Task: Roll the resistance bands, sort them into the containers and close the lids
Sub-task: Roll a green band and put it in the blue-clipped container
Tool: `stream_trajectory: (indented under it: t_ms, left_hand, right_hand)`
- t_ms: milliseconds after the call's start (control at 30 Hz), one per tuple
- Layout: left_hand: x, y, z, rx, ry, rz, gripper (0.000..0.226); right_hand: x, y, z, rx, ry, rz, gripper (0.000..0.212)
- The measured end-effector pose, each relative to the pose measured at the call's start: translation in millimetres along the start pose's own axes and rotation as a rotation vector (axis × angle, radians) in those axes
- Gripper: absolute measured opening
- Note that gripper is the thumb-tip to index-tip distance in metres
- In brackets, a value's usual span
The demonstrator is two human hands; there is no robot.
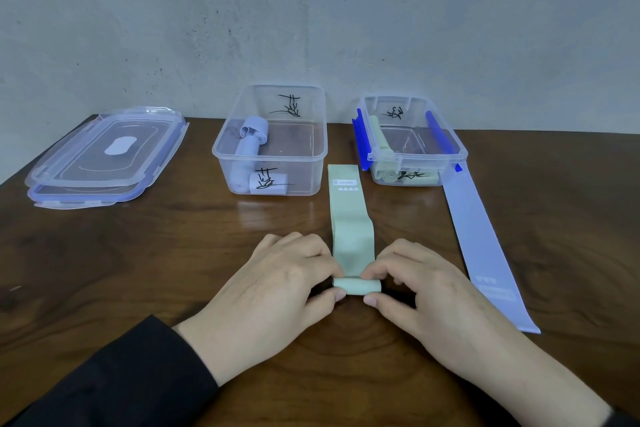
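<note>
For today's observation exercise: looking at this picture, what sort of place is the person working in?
Probably a plain indoor work spot, at home or in a workroom; the picture does not settle which. The signs: a dark wooden table pushed against a bare, scuffed grey wall, with clear plastic boxes and stacked lids set out for sorting.

Setup is pretty bare: a dark brown wood-grain tabletop (104, 270) with a bit of glossy sheen, pushed right up against a pale grey wall (311, 10). The wall is rough plaster with small dark specks and scuffs. Lighting is soft and even.
</note>
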State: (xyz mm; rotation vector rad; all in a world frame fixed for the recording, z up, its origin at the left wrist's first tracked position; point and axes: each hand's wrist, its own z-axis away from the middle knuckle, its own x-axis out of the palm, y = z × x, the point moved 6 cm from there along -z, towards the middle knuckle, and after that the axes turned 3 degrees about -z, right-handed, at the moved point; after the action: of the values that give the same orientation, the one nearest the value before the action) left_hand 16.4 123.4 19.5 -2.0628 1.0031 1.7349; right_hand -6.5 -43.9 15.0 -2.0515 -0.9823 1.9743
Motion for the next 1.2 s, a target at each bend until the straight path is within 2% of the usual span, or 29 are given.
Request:
stream_trajectory:
  t_ms: [367, 567, 867, 1100, 1200]
  left_hand:
    - [-0.3, -1.4, 0.2, -0.015, -0.006, -0.007, 0.030]
    - [-1.0, 0.1, 0.5, -0.019, -0.009, -0.003, 0.033]
    - [-0.5, -0.8, 0.5, -0.018, -0.008, -0.011, 0.026]
    - [0.0, -0.8, 1.2, -0.029, -0.001, 0.000, 0.034]
    - [1.1, -2.2, 1.1, -0.037, -0.006, 0.005, 0.035]
  right_hand:
    - [0.6, 1.0, 0.5, -0.008, -0.014, -0.001, 0.029]
    - [0.9, 0.6, 0.2, 0.010, -0.013, 0.002, 0.014]
    - [0.3, -0.1, -0.3, 0.014, -0.023, -0.019, 0.025]
    - [-0.4, 0.1, 0.2, 0.019, -0.015, -0.022, 0.011]
    - [0.1, 1.3, -0.1, 0.020, -0.013, -0.022, 0.013]
